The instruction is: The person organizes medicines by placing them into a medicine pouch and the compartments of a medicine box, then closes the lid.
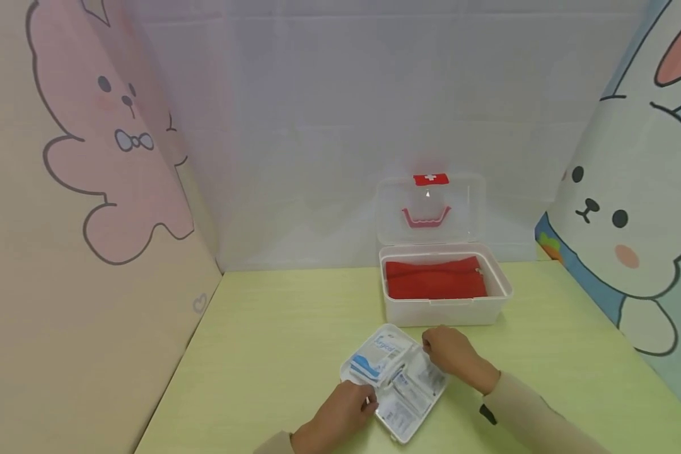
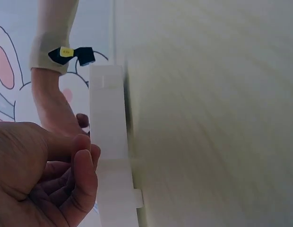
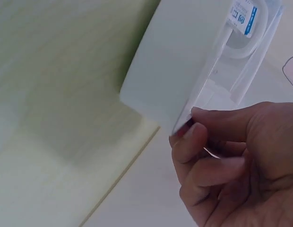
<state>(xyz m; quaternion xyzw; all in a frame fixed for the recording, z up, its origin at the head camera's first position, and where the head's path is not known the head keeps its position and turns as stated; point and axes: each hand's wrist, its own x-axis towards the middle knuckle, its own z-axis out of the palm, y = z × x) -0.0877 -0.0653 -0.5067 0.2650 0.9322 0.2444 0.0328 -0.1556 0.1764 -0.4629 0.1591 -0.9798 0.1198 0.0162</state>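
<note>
An open white plastic case (image 1: pixel 400 436) lies on the table in the head view, its two halves spread apart. One half holds a blue-and-white packet (image 1: pixel 381 354); the other holds several small white packets (image 1: pixel 412 391). My left hand (image 1: pixel 339 408) pinches at the case's near-left rim, thumb and forefinger together beside the side wall (image 2: pixel 108 127) in the left wrist view. At the far-right edge, my right hand (image 1: pixel 455 357) pinches the rim between thumb and fingers. The right wrist view shows a label with blue print (image 3: pixel 243 17) inside; a small dark-red patch between the fingertips is unclear.
Behind the case stands a white box (image 1: pixel 439 312) with its clear lid (image 1: pixel 388 211) raised, red handle upright. A red fabric pouch (image 1: pixel 434 280) lies in it. Cartoon-printed curtains surround the pale yellow-green table (image 1: pixel 272 334).
</note>
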